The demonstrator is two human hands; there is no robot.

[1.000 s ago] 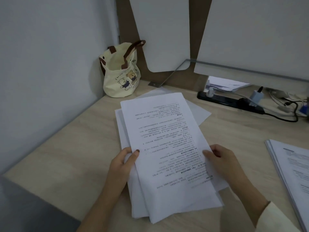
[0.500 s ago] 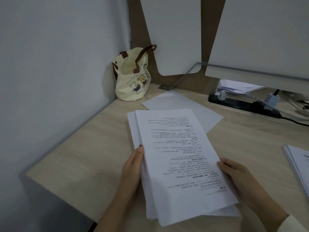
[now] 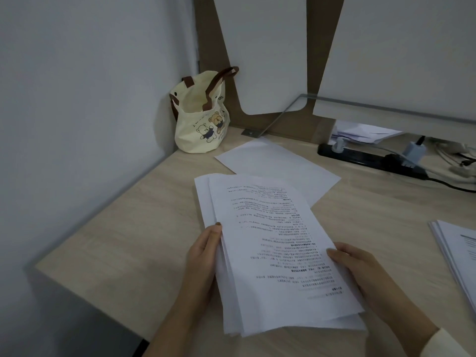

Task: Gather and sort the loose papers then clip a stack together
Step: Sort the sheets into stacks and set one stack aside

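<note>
A loose stack of printed papers (image 3: 270,248) is held between both hands over the light wooden desk (image 3: 123,228), its text upside down to me. My left hand (image 3: 203,256) holds the stack's left edge, thumb on top and fingers underneath. My right hand (image 3: 360,271) grips the right edge with its thumb on the top sheet. The sheets are fanned and uneven at the near and far ends. A blank white sheet (image 3: 278,163) lies flat on the desk just beyond the stack. Another stack of printed papers (image 3: 458,253) lies at the right edge. No clip is visible.
A cream tote bag with bear pictures (image 3: 201,119) stands in the back left corner against the wall. A black power strip (image 3: 371,157) with plugs and cables runs along the back right, under a white panel. More papers (image 3: 360,132) lie behind it.
The held stack has come nearer to me and off the blank sheet, which now lies uncovered behind it. My left thumb shifted from the top page toward the stack's left edge.
</note>
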